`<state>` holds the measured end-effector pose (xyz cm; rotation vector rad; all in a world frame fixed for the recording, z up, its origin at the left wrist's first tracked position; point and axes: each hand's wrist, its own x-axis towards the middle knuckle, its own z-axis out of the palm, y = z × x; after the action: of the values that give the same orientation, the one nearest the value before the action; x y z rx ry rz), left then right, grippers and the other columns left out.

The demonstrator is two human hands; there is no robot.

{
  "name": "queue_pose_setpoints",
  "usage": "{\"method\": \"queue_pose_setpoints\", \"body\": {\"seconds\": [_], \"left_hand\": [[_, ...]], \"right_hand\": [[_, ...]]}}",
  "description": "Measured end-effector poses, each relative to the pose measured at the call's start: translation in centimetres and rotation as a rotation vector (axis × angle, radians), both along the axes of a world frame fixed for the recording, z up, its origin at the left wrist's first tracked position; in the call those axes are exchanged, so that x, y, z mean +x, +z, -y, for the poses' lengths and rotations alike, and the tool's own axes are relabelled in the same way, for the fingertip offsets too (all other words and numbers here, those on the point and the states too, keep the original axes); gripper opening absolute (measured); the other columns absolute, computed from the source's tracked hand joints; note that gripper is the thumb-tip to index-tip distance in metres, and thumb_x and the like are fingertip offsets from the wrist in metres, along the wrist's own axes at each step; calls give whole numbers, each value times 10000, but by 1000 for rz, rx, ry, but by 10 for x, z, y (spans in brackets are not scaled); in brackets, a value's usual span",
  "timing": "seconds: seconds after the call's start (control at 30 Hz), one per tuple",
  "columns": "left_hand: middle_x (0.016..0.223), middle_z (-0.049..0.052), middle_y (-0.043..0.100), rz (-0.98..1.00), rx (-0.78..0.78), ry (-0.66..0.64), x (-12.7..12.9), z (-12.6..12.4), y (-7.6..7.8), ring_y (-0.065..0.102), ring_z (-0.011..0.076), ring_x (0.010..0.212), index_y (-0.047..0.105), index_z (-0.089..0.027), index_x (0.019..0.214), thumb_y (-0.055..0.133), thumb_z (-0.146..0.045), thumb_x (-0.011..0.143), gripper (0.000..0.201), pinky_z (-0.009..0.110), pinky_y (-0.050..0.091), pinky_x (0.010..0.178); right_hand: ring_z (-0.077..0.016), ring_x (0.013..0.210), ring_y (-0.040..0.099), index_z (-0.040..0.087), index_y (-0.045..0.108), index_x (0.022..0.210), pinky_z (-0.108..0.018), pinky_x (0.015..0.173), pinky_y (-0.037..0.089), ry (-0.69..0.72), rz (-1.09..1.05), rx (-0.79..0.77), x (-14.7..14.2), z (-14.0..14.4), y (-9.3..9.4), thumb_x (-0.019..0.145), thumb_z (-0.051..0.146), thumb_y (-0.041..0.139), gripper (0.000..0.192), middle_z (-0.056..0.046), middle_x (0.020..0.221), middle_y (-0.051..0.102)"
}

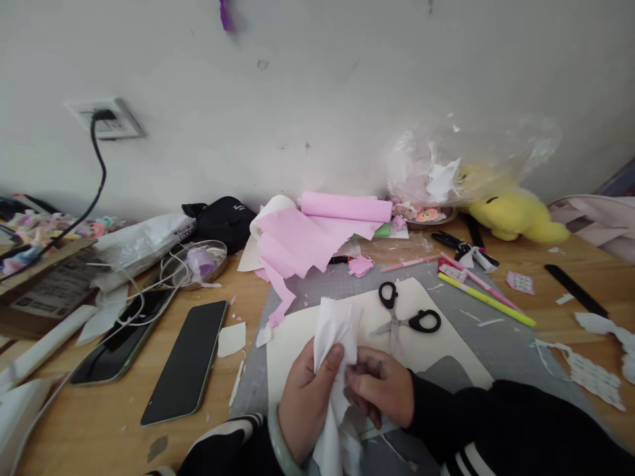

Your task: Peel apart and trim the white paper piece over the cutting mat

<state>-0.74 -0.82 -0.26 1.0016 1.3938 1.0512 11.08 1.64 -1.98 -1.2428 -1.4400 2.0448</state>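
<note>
The left hand [310, 390] pinches a crumpled white sheet [337, 324] above the cream paper [292, 337], the sheet's lower end cut off. The right hand [384, 387] curls at its edge; partly hidden fingers, so whether they grip I cannot tell.

Dim, diffuse light; edges seemingly stretched.

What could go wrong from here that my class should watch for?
The black-handled scissors lie with their blades apart just beyond the right hand, so a careless reach might nick a finger. The white material is bunched in the left hand, with the right hand's fingers at its edge, so a hard tug could crease or tear it.
</note>
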Motion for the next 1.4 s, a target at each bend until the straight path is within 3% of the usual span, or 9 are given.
{"method": "queue_pose_setpoints", "body": {"seconds": [0.17, 0.53, 0.83, 1.07, 1.2, 1.4], "left_hand": [[883, 52, 610, 1, 18, -34, 0, -1, -1, 556, 192, 766, 492, -147, 1016, 452, -341, 739, 341, 280, 413, 701], [950, 61, 583, 3, 27, -14, 0, 1, -1, 511, 210, 887, 481, -140, 1018, 437, -335, 751, 333, 289, 386, 753], [874, 54, 612, 14, -3, 17, 2, 0, 0, 554, 193, 778, 506, -137, 984, 466, -353, 727, 337, 273, 409, 712], [710, 21, 625, 26, -33, 1, 1, 1, 0, 517, 126, 485, 503, -153, 1013, 463, -369, 723, 363, 252, 419, 566], [666, 17, 618, 31, -22, -56, 0, 1, -3, 517, 130, 490, 505, -149, 1010, 454, -366, 730, 358, 247, 414, 557], [736, 24, 614, -4, -35, 0, 0, -1, 0, 521, 134, 538, 498, -148, 1002, 459, -366, 727, 353, 249, 413, 582]], "right_hand": [[-17, 299, 352, 152, 392, 598, -114, 261, 293, 10, -15, 7, -1, 1, 2, 561, 127, 406, 47, 84, 429, 389], [-21, 259, 312, 159, 376, 573, -127, 246, 284, -13, 65, 40, 0, 2, -10, 607, 155, 397, 40, 91, 377, 336], [-26, 244, 317, 157, 384, 551, -125, 240, 276, -8, 4, 2, 2, 1, -10, 620, 158, 374, 69, 81, 339, 373], [-24, 241, 313, 160, 367, 555, -128, 243, 265, -5, -87, -2, 2, 1, -1, 621, 206, 384, 83, 79, 339, 387], [-30, 231, 308, 159, 404, 707, -129, 236, 259, -50, -67, -20, 0, 1, 2, 593, 175, 388, 116, 98, 337, 398], [-26, 236, 317, 159, 398, 634, -126, 239, 265, -64, -66, -27, 0, 1, -1, 622, 194, 350, 60, 88, 351, 406]]}}
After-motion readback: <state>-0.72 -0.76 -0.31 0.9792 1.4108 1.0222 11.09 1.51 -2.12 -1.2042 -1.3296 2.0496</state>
